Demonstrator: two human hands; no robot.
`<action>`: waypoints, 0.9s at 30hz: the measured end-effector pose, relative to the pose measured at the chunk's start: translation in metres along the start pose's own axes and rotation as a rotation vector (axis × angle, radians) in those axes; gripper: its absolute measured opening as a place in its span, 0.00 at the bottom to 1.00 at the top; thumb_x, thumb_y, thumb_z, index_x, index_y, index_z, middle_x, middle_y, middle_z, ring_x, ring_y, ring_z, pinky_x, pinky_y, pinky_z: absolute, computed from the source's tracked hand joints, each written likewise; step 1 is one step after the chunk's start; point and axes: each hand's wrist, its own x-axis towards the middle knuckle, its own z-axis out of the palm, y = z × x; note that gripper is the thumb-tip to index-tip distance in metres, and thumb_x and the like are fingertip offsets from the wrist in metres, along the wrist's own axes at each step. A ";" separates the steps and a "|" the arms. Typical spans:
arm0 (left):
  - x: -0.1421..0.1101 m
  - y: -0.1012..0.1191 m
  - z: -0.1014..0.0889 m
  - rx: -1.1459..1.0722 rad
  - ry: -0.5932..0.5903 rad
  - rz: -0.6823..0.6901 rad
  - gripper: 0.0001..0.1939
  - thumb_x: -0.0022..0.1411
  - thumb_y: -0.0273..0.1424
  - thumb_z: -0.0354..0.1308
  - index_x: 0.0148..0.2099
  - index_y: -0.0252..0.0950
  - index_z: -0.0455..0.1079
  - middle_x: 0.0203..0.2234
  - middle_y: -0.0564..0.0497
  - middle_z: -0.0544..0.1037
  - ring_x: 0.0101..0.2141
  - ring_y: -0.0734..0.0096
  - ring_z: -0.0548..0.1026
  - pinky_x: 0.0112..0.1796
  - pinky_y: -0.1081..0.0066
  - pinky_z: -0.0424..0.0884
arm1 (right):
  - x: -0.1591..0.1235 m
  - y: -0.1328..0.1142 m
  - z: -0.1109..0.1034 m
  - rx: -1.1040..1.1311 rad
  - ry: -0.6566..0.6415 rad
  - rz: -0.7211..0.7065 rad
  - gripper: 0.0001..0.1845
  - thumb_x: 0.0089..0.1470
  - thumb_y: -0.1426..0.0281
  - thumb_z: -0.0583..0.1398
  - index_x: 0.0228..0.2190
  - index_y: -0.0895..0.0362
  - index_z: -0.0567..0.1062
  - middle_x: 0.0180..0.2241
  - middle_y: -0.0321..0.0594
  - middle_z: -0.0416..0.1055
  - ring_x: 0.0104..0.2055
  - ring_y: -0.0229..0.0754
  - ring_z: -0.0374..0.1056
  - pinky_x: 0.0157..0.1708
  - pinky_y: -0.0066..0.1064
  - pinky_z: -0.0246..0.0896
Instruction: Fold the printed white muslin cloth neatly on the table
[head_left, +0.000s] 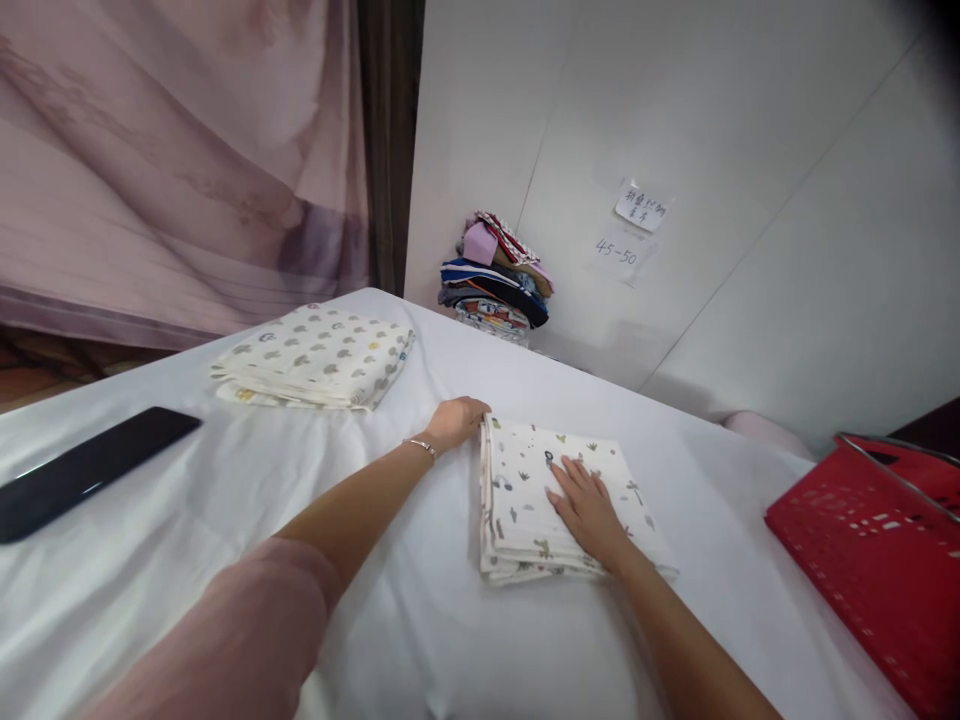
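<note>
A white folded cloth [525, 500] with small printed plants and figures lies in layers on the white-covered table. At its far left corner, my left hand [456, 420] pinches the edge, fingers drawn together and the tips partly hidden. My right hand [589, 508] rests flat on top of the cloth with its fingers spread. Farther left is a second folded cloth [322, 355], cream with grey and a few coloured motifs, which neither hand touches.
A black phone [90, 465] lies at the left of the white-covered table [390, 620]. On the right stands a red basket [862, 560] with a metal handle. Beyond the far edge, a pile of folded clothes [495, 275] leans near the wall. A pink curtain [180, 170] hangs at left.
</note>
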 end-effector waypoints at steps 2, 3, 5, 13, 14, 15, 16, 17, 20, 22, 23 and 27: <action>0.000 -0.001 0.002 -0.003 -0.012 -0.015 0.16 0.56 0.25 0.47 0.40 0.43 0.74 0.37 0.50 0.76 0.43 0.67 0.69 0.46 0.71 0.62 | 0.000 0.000 0.000 0.003 0.002 0.001 0.29 0.59 0.54 0.41 0.58 0.50 0.54 0.63 0.37 0.42 0.64 0.45 0.34 0.59 0.46 0.34; -0.001 -0.002 0.003 -0.010 -0.017 -0.007 0.16 0.56 0.24 0.47 0.39 0.42 0.74 0.36 0.50 0.77 0.43 0.67 0.70 0.45 0.71 0.63 | 0.000 0.000 0.001 0.004 0.004 0.003 0.29 0.59 0.54 0.41 0.58 0.49 0.54 0.63 0.37 0.42 0.64 0.45 0.34 0.59 0.46 0.34; -0.002 -0.003 0.002 -0.042 -0.038 0.018 0.17 0.55 0.24 0.46 0.39 0.42 0.74 0.36 0.49 0.76 0.42 0.68 0.70 0.46 0.72 0.63 | 0.001 0.000 0.002 0.003 0.008 0.005 0.29 0.59 0.54 0.42 0.58 0.49 0.55 0.63 0.37 0.43 0.64 0.45 0.35 0.59 0.46 0.34; -0.004 0.008 -0.026 -0.252 -0.291 -0.026 0.21 0.48 0.25 0.51 0.44 0.44 0.73 0.40 0.54 0.77 0.42 0.67 0.71 0.43 0.75 0.65 | 0.002 0.002 0.005 -0.006 0.028 0.006 0.29 0.59 0.53 0.42 0.58 0.49 0.55 0.63 0.37 0.43 0.64 0.44 0.35 0.59 0.45 0.35; -0.003 0.008 -0.027 -0.252 -0.297 -0.033 0.21 0.48 0.26 0.51 0.44 0.44 0.73 0.38 0.55 0.77 0.41 0.67 0.72 0.42 0.75 0.65 | 0.002 0.001 0.004 -0.007 0.027 0.006 0.29 0.59 0.53 0.42 0.58 0.49 0.55 0.63 0.37 0.43 0.64 0.44 0.35 0.59 0.45 0.35; -0.002 0.009 -0.027 -0.242 -0.291 -0.033 0.20 0.49 0.26 0.50 0.43 0.44 0.74 0.37 0.54 0.77 0.39 0.68 0.72 0.41 0.76 0.65 | 0.002 0.001 0.004 -0.008 0.027 0.007 0.29 0.59 0.53 0.42 0.58 0.49 0.55 0.63 0.37 0.43 0.64 0.44 0.35 0.59 0.44 0.35; -0.001 0.009 -0.025 -0.224 -0.273 -0.023 0.19 0.49 0.26 0.50 0.42 0.44 0.74 0.36 0.54 0.78 0.39 0.68 0.72 0.40 0.76 0.65 | 0.001 0.001 0.004 -0.009 0.027 0.007 0.29 0.59 0.53 0.42 0.58 0.49 0.55 0.63 0.37 0.43 0.64 0.44 0.35 0.59 0.44 0.35; 0.001 0.008 -0.023 -0.206 -0.249 -0.004 0.19 0.50 0.26 0.50 0.42 0.43 0.74 0.36 0.54 0.78 0.39 0.68 0.72 0.40 0.76 0.65 | 0.001 0.001 0.004 -0.011 0.027 0.006 0.29 0.59 0.53 0.42 0.58 0.49 0.55 0.63 0.37 0.43 0.64 0.45 0.35 0.59 0.44 0.35; 0.003 0.008 -0.013 -0.177 -0.190 0.035 0.18 0.51 0.26 0.49 0.42 0.43 0.74 0.38 0.54 0.77 0.40 0.68 0.72 0.41 0.76 0.64 | 0.001 0.001 0.004 -0.015 0.029 0.009 0.29 0.59 0.53 0.42 0.58 0.49 0.55 0.62 0.38 0.43 0.64 0.45 0.36 0.59 0.45 0.35; 0.003 0.009 -0.007 -0.165 -0.160 0.004 0.18 0.51 0.25 0.49 0.42 0.42 0.74 0.37 0.53 0.77 0.39 0.69 0.72 0.41 0.76 0.65 | 0.001 0.001 0.004 -0.014 0.028 0.014 0.28 0.59 0.53 0.42 0.58 0.49 0.55 0.62 0.38 0.44 0.64 0.45 0.36 0.59 0.45 0.35; 0.002 0.009 -0.005 -0.151 -0.134 -0.014 0.18 0.52 0.25 0.49 0.41 0.42 0.74 0.37 0.53 0.77 0.39 0.69 0.72 0.41 0.76 0.65 | 0.001 0.001 0.003 -0.013 0.026 0.015 0.28 0.59 0.53 0.42 0.58 0.49 0.55 0.62 0.38 0.43 0.64 0.45 0.36 0.59 0.45 0.35; -0.001 0.009 0.003 -0.075 -0.004 -0.023 0.17 0.52 0.26 0.49 0.41 0.41 0.74 0.37 0.50 0.76 0.39 0.68 0.72 0.41 0.74 0.65 | 0.001 0.000 0.002 -0.015 0.009 0.015 0.29 0.59 0.53 0.41 0.58 0.49 0.54 0.63 0.38 0.43 0.64 0.46 0.35 0.59 0.46 0.35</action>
